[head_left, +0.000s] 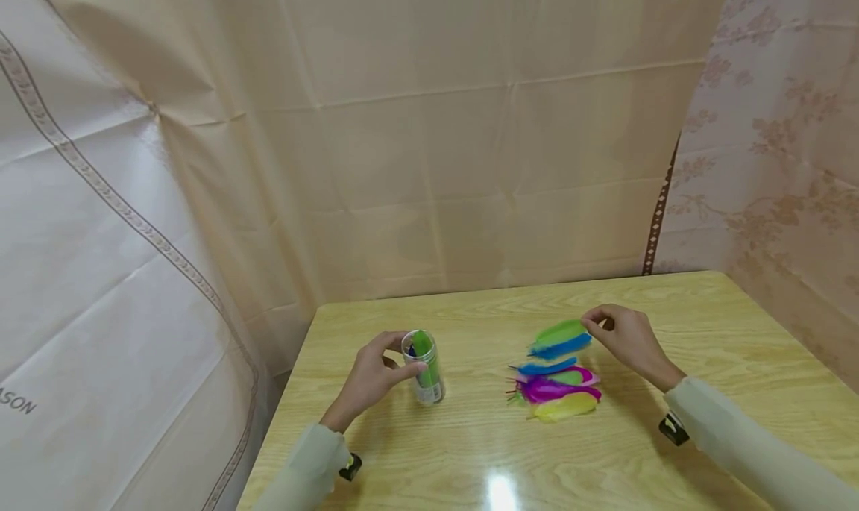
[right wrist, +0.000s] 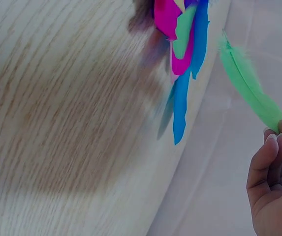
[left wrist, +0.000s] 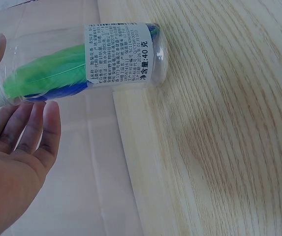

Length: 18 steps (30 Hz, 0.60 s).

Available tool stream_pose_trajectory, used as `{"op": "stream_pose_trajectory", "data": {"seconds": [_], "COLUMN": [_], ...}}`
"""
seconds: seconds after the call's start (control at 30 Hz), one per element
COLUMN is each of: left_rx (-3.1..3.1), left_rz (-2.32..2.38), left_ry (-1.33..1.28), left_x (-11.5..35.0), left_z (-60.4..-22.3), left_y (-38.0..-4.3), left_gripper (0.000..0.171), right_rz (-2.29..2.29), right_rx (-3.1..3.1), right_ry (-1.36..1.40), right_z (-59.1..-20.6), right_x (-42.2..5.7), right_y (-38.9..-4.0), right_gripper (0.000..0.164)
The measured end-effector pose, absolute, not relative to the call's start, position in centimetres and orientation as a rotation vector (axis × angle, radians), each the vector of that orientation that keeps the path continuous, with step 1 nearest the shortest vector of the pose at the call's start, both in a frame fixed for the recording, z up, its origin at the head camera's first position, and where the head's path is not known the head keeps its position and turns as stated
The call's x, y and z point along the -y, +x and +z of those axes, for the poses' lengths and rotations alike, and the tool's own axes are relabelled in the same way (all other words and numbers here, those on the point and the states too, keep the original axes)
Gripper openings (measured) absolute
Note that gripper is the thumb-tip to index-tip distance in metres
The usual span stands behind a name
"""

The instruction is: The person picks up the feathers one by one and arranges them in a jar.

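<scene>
My left hand [head_left: 373, 375] holds a clear jar [head_left: 430, 384] near its mouth, thumb on one side and fingers on the other. Inside the jar stand a green feather [left wrist: 47, 73] and a dark blue feather [left wrist: 62, 92]. A printed label [left wrist: 118, 54] wraps its lower part. On the right, my right hand [head_left: 629, 339] pinches the tip of another green feather [right wrist: 249, 86] between thumb and fingers. That feather is raised over the table, and in the head view it overlaps a blue feather [head_left: 560, 346].
Beside the right hand lies a loose pile with a second blue feather [head_left: 552, 367], magenta feathers [head_left: 553, 389] and a yellow feather [head_left: 566, 406]. All rest on a wood-grain table [head_left: 470, 451]. Cloth curtains [head_left: 470, 160] hang behind its far edge and at both sides.
</scene>
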<state>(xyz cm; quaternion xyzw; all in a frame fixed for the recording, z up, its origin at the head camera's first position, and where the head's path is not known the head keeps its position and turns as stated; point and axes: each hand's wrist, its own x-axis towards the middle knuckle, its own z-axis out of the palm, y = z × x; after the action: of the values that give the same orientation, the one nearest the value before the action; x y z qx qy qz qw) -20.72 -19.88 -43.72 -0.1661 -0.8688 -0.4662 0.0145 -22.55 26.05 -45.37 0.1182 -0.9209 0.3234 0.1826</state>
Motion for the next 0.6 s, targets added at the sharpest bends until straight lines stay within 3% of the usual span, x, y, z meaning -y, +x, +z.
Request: {"op": "stream_pose_trajectory", "data": {"seconds": [0.6], "left_rx": [2.708], "left_rz": [-1.451], "left_ry": [-0.513], "left_x": [19.83], "left_z": [-43.61], "left_y": [-20.65], "left_gripper": [0.054], "right_rz": [0.939], "right_rx": [2.571], "right_ry": [0.353], "right_z": [-44.62], "right_x": [-25.11], "right_y": [-22.54], "right_gripper": [0.014]}}
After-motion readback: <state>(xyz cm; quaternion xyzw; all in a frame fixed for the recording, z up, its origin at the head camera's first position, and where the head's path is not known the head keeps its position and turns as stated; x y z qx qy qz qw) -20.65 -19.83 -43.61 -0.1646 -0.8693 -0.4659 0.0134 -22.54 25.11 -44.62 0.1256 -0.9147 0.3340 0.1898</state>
